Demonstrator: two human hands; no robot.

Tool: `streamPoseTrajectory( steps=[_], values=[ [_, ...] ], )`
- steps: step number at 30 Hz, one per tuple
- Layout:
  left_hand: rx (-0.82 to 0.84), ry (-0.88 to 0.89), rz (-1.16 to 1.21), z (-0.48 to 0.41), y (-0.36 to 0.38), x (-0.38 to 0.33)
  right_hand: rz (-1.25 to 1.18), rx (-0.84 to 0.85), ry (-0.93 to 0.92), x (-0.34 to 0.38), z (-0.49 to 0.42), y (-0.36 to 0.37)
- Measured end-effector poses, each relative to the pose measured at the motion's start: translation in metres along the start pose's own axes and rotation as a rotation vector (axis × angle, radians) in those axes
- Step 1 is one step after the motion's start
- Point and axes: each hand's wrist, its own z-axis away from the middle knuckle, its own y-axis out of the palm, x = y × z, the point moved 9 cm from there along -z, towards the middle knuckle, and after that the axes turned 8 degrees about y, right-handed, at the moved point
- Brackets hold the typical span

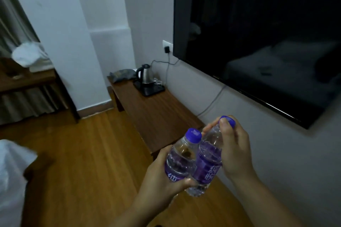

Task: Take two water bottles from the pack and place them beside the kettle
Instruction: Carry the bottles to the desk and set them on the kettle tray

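Head view, item one: both water bottles are out of the pack, which I cannot see anywhere here. My left hand (162,177) is wrapped around the body of the left bottle (181,160), fingers curled over its purple label; my right hand (234,151) closes on the neck and shoulder of the right bottle (208,164), thumb just under the cap. The two bottles touch at mid-height, held in the air above the floor. Item two: the kettle (144,74) stands on its black tray (151,89) at the far end of the wooden bench (158,114), well apart from the bottles. By my reckoning the taking is done; the carry and the setting-down remain. Item three, room: bare bench top between me and the tray, wood floor (83,153), wall-mounted television (258,33), wall socket (167,45) with cord, grey bundle (121,74) behind the kettle.
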Motion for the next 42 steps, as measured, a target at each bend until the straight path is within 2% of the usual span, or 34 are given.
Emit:
streamPoseTrajectory(
  steps=[8,13,18,27,34,42],
  values=[
    [-0.100,0.012,-0.114,-0.136,-0.165,0.083,-0.033,0.015,-0.016,-0.042,-0.154,0.162],
    [-0.128,-0.034,-0.038,-0.215,-0.250,0.139,0.012,0.020,0.012,-0.060,-0.235,0.250],
    [0.011,-0.011,0.011,-0.301,-0.312,0.198,0.075,-0.047,0.001,-0.071,-0.314,0.327],
    [0.337,0.021,0.172,-0.456,-0.398,0.277,0.130,-0.352,-0.013,-0.081,-0.411,0.432],
    [0.425,0.049,0.190,-0.589,-0.428,0.329,0.173,-0.547,0.026,-0.120,-0.512,0.470],
    [0.493,0.024,0.112,-0.717,-0.459,0.403,0.219,-0.634,0.086,-0.185,-0.633,0.515]
  ],
)
